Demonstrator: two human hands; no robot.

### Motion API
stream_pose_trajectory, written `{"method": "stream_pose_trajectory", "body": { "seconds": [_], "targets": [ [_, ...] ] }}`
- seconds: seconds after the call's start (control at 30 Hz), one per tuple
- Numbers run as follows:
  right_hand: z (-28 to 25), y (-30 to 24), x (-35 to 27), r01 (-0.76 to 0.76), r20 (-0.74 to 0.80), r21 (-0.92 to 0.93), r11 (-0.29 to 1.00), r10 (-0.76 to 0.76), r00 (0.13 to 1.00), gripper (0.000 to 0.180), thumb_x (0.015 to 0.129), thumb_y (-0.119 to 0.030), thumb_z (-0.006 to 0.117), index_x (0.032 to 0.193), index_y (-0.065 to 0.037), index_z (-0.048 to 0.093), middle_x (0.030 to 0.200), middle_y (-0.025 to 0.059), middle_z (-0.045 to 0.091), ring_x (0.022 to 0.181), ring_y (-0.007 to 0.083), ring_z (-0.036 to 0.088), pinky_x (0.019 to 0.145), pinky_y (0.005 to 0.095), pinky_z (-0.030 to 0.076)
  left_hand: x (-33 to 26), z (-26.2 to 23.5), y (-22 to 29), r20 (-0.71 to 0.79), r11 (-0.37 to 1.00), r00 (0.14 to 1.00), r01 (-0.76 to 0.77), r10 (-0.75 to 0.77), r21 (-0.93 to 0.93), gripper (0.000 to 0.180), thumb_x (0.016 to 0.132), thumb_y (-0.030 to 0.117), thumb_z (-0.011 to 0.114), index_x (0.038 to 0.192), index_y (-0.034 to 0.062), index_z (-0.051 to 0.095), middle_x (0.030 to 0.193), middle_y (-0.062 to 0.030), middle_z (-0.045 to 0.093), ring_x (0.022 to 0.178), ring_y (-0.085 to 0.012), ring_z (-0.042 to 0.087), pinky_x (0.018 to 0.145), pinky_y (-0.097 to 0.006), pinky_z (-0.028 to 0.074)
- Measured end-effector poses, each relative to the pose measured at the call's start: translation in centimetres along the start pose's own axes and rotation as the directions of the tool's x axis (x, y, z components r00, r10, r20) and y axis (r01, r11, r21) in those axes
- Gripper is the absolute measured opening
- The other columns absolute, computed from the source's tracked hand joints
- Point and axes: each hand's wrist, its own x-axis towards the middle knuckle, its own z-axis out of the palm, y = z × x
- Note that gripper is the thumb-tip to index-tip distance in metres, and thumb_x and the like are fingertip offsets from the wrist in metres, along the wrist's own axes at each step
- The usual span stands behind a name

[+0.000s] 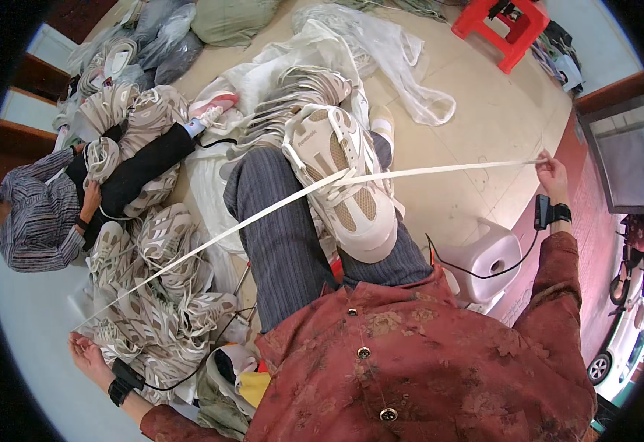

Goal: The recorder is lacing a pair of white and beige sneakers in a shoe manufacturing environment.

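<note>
A beige and white sneaker upper (370, 210) with mesh panels rests across my knees, its toe toward me. A long white shoelace (447, 169) runs through its eyelets, both halves pulled out taut to either side. At the far right, my right hand (552, 177) is closed on one end of the lace. Low on the left, my left hand (90, 357) pinches the other end, held out above a heap of similar shoes (167, 236). The two lace halves cross near the top of the shoe's tongue.
Stacked shoe uppers (292, 99) lie on white plastic beyond my knees. Another person in a striped shirt (42, 210) handles a shoe at left. A pale plastic stool (487, 258) stands by my right side, a red stool (506, 29) farther off. Grey bags (163, 33) sit at the back left.
</note>
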Motion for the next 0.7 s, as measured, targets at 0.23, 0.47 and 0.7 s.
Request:
{"method": "stream_pose_trajectory", "body": {
  "seconds": [0.23,0.47,0.7],
  "targets": [
    [-3.0,-6.7,2.0,0.195,0.263,-0.162,0.967,-0.148,0.953,0.035,0.095,-0.007,0.051,0.128,0.003,0.044,0.082,0.0020,0.046,0.069,0.0112,0.044,0.060,0.0222,0.038,-2.8,5.9,0.0,0.225,0.588,0.920,-0.379,0.320,0.714,0.048,0.092,-0.007,0.050,0.139,-0.0056,0.038,0.135,-0.0132,0.047,0.119,-0.0164,0.048,0.100,-0.025,0.040],
    [2.1,-7.8,-3.2,0.278,-0.088,-0.504,0.818,-0.369,0.925,0.015,0.091,-0.015,0.064,0.101,-0.004,0.062,0.082,0.0019,0.064,0.065,0.0087,0.057,0.052,0.0194,0.039,-6.5,28.8,-7.0,0.398,0.956,0.917,-0.116,-0.001,0.271,0.021,0.096,0.006,0.050,0.113,0.0002,0.059,0.114,-0.0060,0.059,0.100,-0.0147,0.056,0.089,-0.025,0.044],
    [4.1,-3.2,-6.4,0.366,0.260,-0.800,0.476,-0.275,0.926,0.030,0.092,-0.007,0.057,0.121,-0.001,0.062,0.106,0.0067,0.069,0.095,0.0108,0.063,0.069,0.0202,0.047,-16.5,46.7,-12.3,0.558,0.866,0.676,0.269,-0.482,0.422,0.023,0.096,0.019,0.057,0.098,-0.0002,0.069,0.075,0.0005,0.059,0.063,-0.0038,0.052,0.057,-0.017,0.040]
  ]
}}
